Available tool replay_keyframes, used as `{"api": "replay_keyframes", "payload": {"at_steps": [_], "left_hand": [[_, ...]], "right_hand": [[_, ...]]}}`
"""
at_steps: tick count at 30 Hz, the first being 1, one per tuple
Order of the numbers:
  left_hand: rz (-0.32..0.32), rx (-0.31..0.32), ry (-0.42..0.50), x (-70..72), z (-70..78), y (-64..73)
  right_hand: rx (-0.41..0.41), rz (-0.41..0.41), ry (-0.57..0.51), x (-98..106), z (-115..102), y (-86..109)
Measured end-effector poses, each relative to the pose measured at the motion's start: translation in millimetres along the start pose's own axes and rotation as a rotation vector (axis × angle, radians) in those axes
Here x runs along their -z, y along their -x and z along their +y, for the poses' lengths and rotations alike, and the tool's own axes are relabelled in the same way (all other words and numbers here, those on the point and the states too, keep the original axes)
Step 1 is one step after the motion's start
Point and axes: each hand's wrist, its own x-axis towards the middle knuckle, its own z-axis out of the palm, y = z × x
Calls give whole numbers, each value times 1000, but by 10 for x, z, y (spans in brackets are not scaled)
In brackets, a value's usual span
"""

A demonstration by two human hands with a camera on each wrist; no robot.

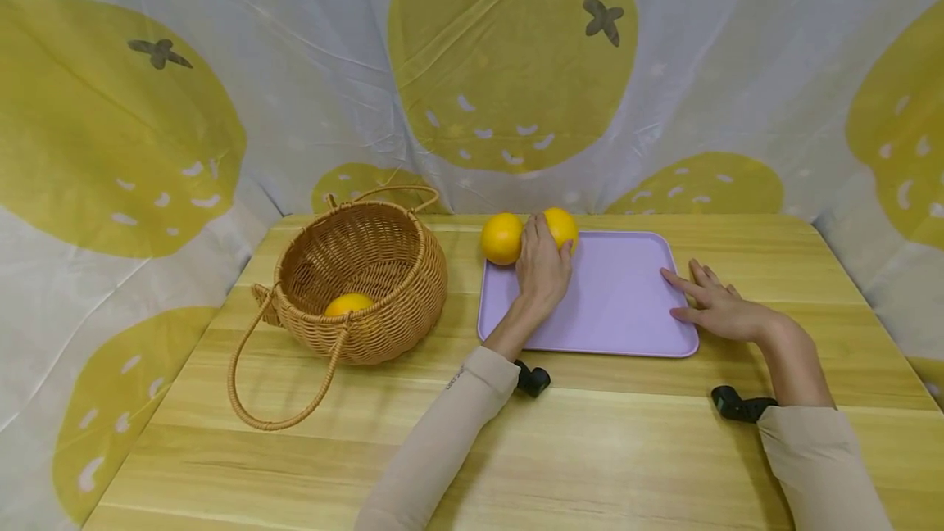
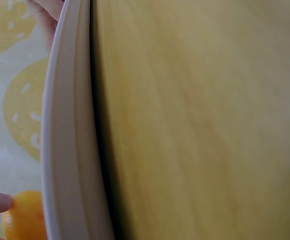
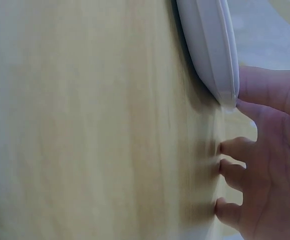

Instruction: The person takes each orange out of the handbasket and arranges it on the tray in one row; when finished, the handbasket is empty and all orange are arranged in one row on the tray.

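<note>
In the head view my left hand (image 1: 543, 267) reaches over the back left of the lilac tray (image 1: 619, 301). It holds an orange (image 1: 562, 226) between thumb and fingers at the tray's back edge. A second orange (image 1: 502, 238) sits just left of that hand, by the tray's back left corner. The left wrist view shows the thumb (image 2: 0, 201) pressed against the held orange (image 2: 25, 217), partly hidden by the tray rim. My right hand (image 1: 719, 307) is spread at the tray's right edge, its thumb and index finger at the rim and its other fingertips on the table.
To the left stands a round wicker basket (image 1: 401, 301) with another orange (image 1: 349, 304) inside. One looped handle (image 1: 243, 400) hangs out toward the front, another at the back. A fruit-patterned cloth (image 1: 317, 64) hangs behind the wooden table (image 1: 627, 449).
</note>
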Motion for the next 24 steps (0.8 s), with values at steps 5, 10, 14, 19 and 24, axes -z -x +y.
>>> {"api": "replay_keyframes", "payload": {"at_steps": [5, 10, 14, 19, 24], "left_hand": [[-28, 0, 6, 15, 4, 0], [-38, -9, 6, 24, 9, 4], [-50, -12, -7, 26, 18, 8], [-60, -11, -38, 39, 35, 13], [-54, -17, -59, 46, 45, 17]], "right_hand": [[1, -6, -1, -2, -3, 10], [-2, -7, 10, 3, -9, 19], [-3, -7, 13, 5, -15, 19], [-4, -8, 11, 9, -20, 18], [-4, -8, 11, 3, -14, 18]]}}
